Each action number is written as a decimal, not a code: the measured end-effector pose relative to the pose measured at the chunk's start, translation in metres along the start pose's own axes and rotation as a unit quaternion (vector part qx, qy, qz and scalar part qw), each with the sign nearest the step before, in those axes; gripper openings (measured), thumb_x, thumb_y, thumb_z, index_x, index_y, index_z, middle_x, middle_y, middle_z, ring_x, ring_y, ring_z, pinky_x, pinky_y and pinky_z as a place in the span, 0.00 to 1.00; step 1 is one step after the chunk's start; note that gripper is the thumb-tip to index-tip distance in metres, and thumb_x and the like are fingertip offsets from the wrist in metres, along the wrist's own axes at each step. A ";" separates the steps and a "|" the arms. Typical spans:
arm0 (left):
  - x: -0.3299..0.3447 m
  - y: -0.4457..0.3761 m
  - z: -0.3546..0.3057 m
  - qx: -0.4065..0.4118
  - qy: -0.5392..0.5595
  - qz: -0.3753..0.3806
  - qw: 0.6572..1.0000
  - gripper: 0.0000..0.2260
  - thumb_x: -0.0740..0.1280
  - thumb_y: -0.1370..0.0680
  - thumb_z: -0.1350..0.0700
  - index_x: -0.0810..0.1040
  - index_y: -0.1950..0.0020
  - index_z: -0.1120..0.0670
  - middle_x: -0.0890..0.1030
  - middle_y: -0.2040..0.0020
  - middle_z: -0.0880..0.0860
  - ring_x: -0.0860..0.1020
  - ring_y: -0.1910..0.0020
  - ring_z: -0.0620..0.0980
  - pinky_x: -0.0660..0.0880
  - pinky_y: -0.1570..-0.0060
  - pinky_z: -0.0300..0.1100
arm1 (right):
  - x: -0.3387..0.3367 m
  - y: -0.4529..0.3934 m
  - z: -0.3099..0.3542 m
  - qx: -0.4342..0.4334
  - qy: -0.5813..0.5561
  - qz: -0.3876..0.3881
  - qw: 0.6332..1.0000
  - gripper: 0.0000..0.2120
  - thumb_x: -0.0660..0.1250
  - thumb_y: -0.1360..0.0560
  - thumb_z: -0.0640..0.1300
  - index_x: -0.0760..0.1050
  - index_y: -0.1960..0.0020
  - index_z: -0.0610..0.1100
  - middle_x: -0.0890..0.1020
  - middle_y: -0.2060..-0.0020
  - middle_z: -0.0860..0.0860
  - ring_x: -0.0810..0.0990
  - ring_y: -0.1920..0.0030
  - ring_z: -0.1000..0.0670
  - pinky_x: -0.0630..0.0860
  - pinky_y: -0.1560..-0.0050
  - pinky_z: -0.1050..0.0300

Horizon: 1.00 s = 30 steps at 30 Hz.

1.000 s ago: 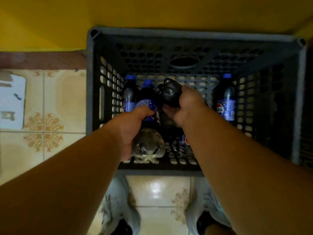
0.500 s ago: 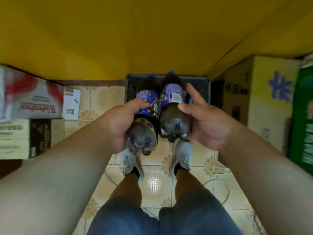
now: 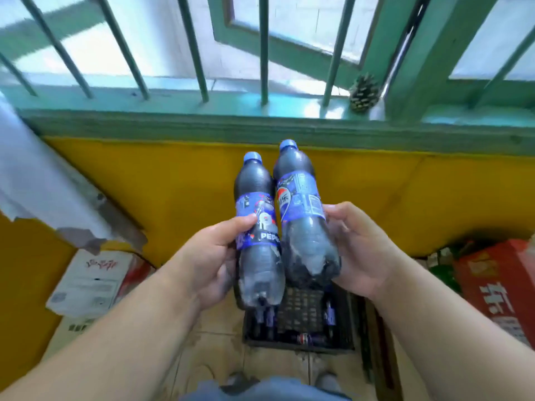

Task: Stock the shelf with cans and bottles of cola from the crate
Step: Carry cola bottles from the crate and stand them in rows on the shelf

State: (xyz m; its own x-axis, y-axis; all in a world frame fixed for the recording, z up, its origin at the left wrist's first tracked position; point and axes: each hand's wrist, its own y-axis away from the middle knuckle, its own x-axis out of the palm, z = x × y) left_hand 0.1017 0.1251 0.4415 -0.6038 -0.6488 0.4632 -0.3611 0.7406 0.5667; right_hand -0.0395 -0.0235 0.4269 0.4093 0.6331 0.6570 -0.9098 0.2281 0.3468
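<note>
The person is holding two cola bottles side by side in the air, caps pointing up and away, above the crate. The left hand (image 3: 208, 264) is wrapping its fingers and thumb around the left bottle (image 3: 257, 227), the thumb lying across the blue label. The right hand (image 3: 359, 250) is cupping the right bottle (image 3: 304, 215) from the outer side, its thumb curling onto the label's edge. The two bottles are touching along their sides, and the right one is sitting a little higher than the left.

Below them the dark crate (image 3: 344, 322) is standing on the tiled floor (image 3: 214, 351), with more bottles (image 3: 330, 314) standing along its walls and one lying near its front edge. Cardboard boxes are sitting on both sides of the crate: a white one (image 3: 92, 282) to the left and a red one (image 3: 498, 282) to the right. Behind the bottles a yellow wall (image 3: 173, 183) is running under a green window sill (image 3: 202, 123) with bars, and a pine cone (image 3: 363, 94) is resting on the sill toward its right end.
</note>
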 end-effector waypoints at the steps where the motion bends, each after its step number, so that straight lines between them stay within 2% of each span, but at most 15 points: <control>1: 0.000 0.009 -0.012 0.009 0.002 0.006 1.000 0.19 0.67 0.32 0.53 0.82 0.46 0.62 0.85 0.55 0.61 0.85 0.61 0.56 0.83 0.61 0.47 | 0.015 -0.001 0.003 0.010 -0.007 0.013 1.000 0.34 0.79 0.37 0.56 0.80 0.37 0.39 0.83 0.43 0.38 0.83 0.47 0.41 0.80 0.45 0.48; 4: 0.001 0.033 -0.039 0.015 -0.003 0.038 0.999 0.20 0.66 0.33 0.51 0.83 0.47 0.61 0.83 0.52 0.63 0.83 0.57 0.60 0.81 0.50 0.53 | 0.053 -0.003 0.009 0.037 -0.028 0.051 0.998 0.34 0.80 0.36 0.59 0.81 0.38 0.39 0.84 0.43 0.39 0.85 0.46 0.41 0.80 0.42 0.46; 7: -0.003 0.049 -0.057 0.027 0.011 0.051 0.998 0.29 0.73 0.36 0.47 0.81 0.40 0.61 0.81 0.41 0.65 0.79 0.43 0.63 0.71 0.34 0.63 | 0.075 -0.011 0.015 0.010 -0.032 0.042 0.999 0.36 0.82 0.38 0.57 0.80 0.36 0.38 0.81 0.38 0.39 0.81 0.41 0.40 0.70 0.29 0.44; 8: -0.004 0.053 -0.061 0.030 0.016 0.059 0.998 0.33 0.76 0.36 0.46 0.79 0.36 0.62 0.79 0.37 0.65 0.76 0.38 0.65 0.69 0.33 0.65 | 0.083 -0.011 0.018 0.003 -0.025 0.035 0.999 0.34 0.82 0.39 0.54 0.81 0.39 0.38 0.81 0.41 0.39 0.81 0.44 0.40 0.70 0.31 0.45; 10: -0.003 0.060 -0.065 0.044 0.021 0.065 0.997 0.40 0.80 0.37 0.47 0.74 0.30 0.63 0.74 0.31 0.67 0.73 0.34 0.68 0.70 0.35 0.67 | 0.091 -0.010 0.025 -0.005 -0.020 0.054 0.998 0.23 0.78 0.39 0.50 0.85 0.48 0.38 0.84 0.49 0.39 0.84 0.54 0.41 0.79 0.44 0.47; 12: 0.001 0.065 -0.063 0.063 0.039 0.055 0.996 0.36 0.78 0.34 0.48 0.74 0.30 0.63 0.75 0.33 0.68 0.74 0.34 0.68 0.73 0.37 0.65 | 0.097 -0.004 0.032 0.004 -0.021 0.057 0.998 0.20 0.77 0.41 0.48 0.86 0.52 0.37 0.86 0.54 0.38 0.86 0.60 0.42 0.84 0.57 0.49; 14: 0.003 0.066 -0.060 0.076 0.060 0.045 0.994 0.32 0.76 0.29 0.47 0.75 0.31 0.63 0.76 0.33 0.68 0.73 0.33 0.68 0.71 0.34 0.65 | 0.099 -0.003 0.036 0.009 -0.025 0.068 0.997 0.29 0.82 0.41 0.48 0.84 0.44 0.36 0.85 0.48 0.37 0.86 0.52 0.40 0.83 0.51 0.45; 16: 0.007 0.067 -0.056 0.101 0.079 0.009 0.992 0.31 0.74 0.28 0.44 0.76 0.33 0.64 0.77 0.35 0.68 0.76 0.36 0.68 0.72 0.34 0.64 | 0.102 -0.001 0.039 0.019 -0.019 0.089 0.996 0.31 0.77 0.30 0.50 0.77 0.34 0.34 0.81 0.40 0.35 0.83 0.42 0.38 0.80 0.41 0.40; 18: 0.016 0.072 -0.052 0.119 0.098 -0.013 0.988 0.27 0.68 0.26 0.43 0.78 0.39 0.65 0.83 0.48 0.67 0.81 0.52 0.63 0.79 0.46 0.55 | 0.101 0.000 0.044 0.021 0.002 0.079 0.997 0.25 0.76 0.32 0.48 0.80 0.42 0.32 0.85 0.51 0.36 0.87 0.54 0.39 0.84 0.55 0.45; 20: 0.028 0.079 -0.044 0.134 0.116 -0.025 0.984 0.26 0.64 0.23 0.42 0.77 0.41 0.65 0.82 0.57 0.65 0.81 0.62 0.59 0.80 0.58 0.49 | 0.095 0.004 0.052 0.040 0.023 0.068 0.997 0.24 0.76 0.38 0.48 0.78 0.48 0.34 0.84 0.60 0.38 0.85 0.65 0.42 0.83 0.65 0.51; 23: 0.046 0.086 -0.022 0.183 0.129 -0.067 0.972 0.34 0.72 0.28 0.39 0.75 0.35 0.66 0.81 0.54 0.65 0.81 0.61 0.59 0.82 0.60 0.49 | 0.080 0.008 0.064 0.075 0.048 0.089 0.992 0.23 0.72 0.36 0.49 0.77 0.47 0.35 0.84 0.60 0.39 0.84 0.66 0.44 0.83 0.64 0.53; 25: 0.059 0.089 -0.003 0.214 0.130 -0.108 0.962 0.37 0.78 0.35 0.41 0.75 0.35 0.64 0.81 0.53 0.64 0.82 0.60 0.59 0.83 0.58 0.52 | 0.072 0.011 0.065 0.092 0.082 0.103 0.987 0.31 0.80 0.40 0.52 0.76 0.44 0.36 0.84 0.59 0.38 0.84 0.64 0.42 0.83 0.61 0.50; 27: 0.073 0.099 0.017 0.255 0.133 -0.174 0.942 0.29 0.76 0.32 0.46 0.77 0.38 0.62 0.83 0.51 0.63 0.82 0.57 0.60 0.81 0.52 0.56 | 0.068 0.015 0.060 0.115 0.099 0.140 0.979 0.43 0.86 0.45 0.53 0.74 0.37 0.36 0.84 0.50 0.35 0.85 0.54 0.38 0.83 0.52 0.40; 28: 0.079 0.107 0.026 0.273 0.137 -0.214 0.928 0.25 0.73 0.31 0.48 0.78 0.39 0.61 0.84 0.50 0.63 0.83 0.55 0.60 0.81 0.50 0.57 | 0.069 0.017 0.056 0.123 0.112 0.153 0.974 0.45 0.85 0.44 0.53 0.73 0.34 0.36 0.83 0.46 0.33 0.84 0.50 0.36 0.81 0.48 0.36; 30: 0.086 0.128 0.042 0.297 0.149 -0.288 0.898 0.21 0.71 0.31 0.50 0.80 0.42 0.59 0.85 0.51 0.62 0.83 0.57 0.59 0.82 0.52 0.54 | 0.076 0.023 0.045 0.128 0.150 0.181 0.963 0.37 0.82 0.39 0.53 0.76 0.36 0.38 0.84 0.48 0.35 0.85 0.52 0.36 0.82 0.50 0.37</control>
State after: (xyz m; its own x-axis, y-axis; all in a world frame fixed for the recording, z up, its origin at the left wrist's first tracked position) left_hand -0.0265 0.1711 0.5249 -0.0102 -0.9067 0.4216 -0.9213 0.1724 0.3485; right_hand -0.0259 -0.0034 0.5144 -0.0059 0.8308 0.5565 -0.9265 -0.2140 0.3096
